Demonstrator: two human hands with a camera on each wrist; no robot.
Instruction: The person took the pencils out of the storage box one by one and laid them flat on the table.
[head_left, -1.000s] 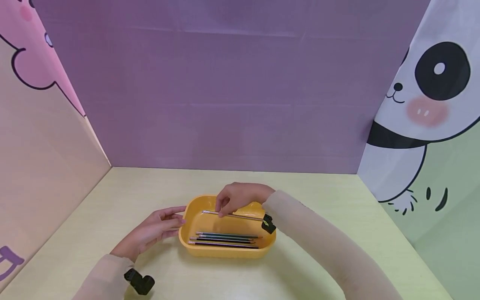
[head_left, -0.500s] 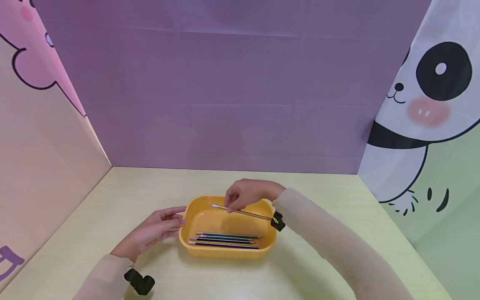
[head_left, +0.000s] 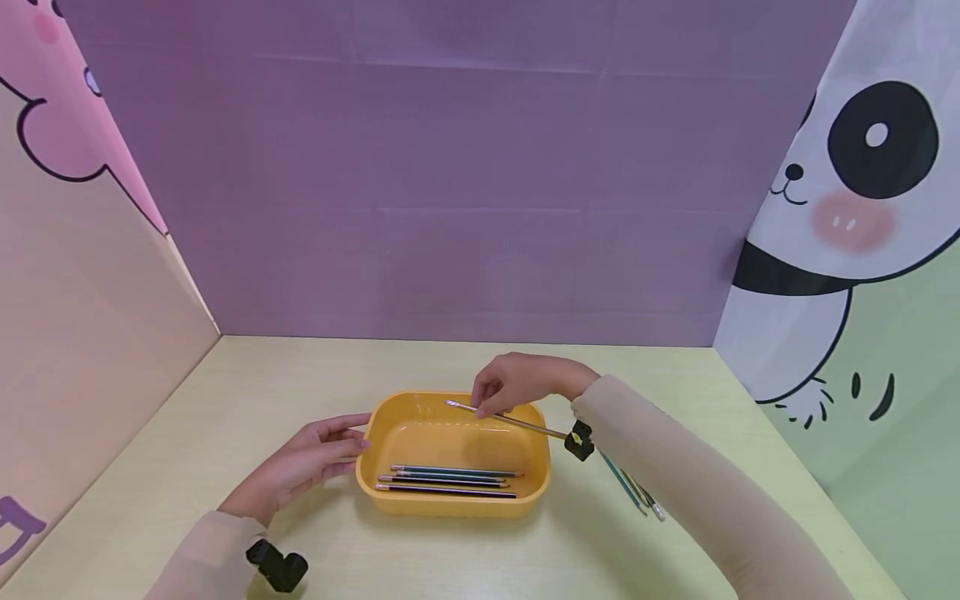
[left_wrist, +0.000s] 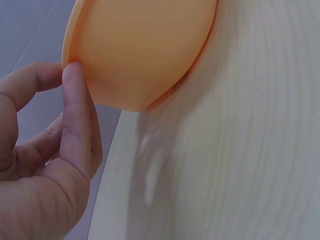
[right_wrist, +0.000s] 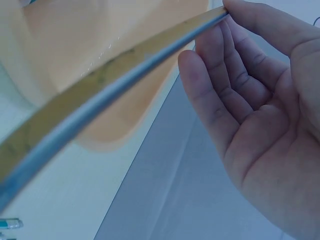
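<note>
A yellow plastic tray (head_left: 459,506) sits on the table. Inside it, along the near side, lie several dark pencils (head_left: 450,480), roughly side by side. My left hand (head_left: 318,454) is at the tray's left end, its extended thumb and fingers touching the rim; the left wrist view shows the fingertips against the edge. My right hand (head_left: 510,385) pinches a gold and silver-grey pencil (head_left: 528,426) between thumb and fingertips above the tray's far right part. In the right wrist view this pencil runs slanting across the picture, and the other fingers are loosely bent.
Right of the tray, several thin pencil-like sticks (head_left: 630,485) lie on the table (head_left: 450,558), partly hidden by the right sleeve. A purple backdrop (head_left: 465,183) stands behind. A panda-printed panel (head_left: 892,333) and a pink one (head_left: 82,275) flank the table.
My right hand has moved right and slightly away with the pencil, from over the tray's middle towards its far right corner. The sticks beside the right sleeve have come into view. My left hand stays.
</note>
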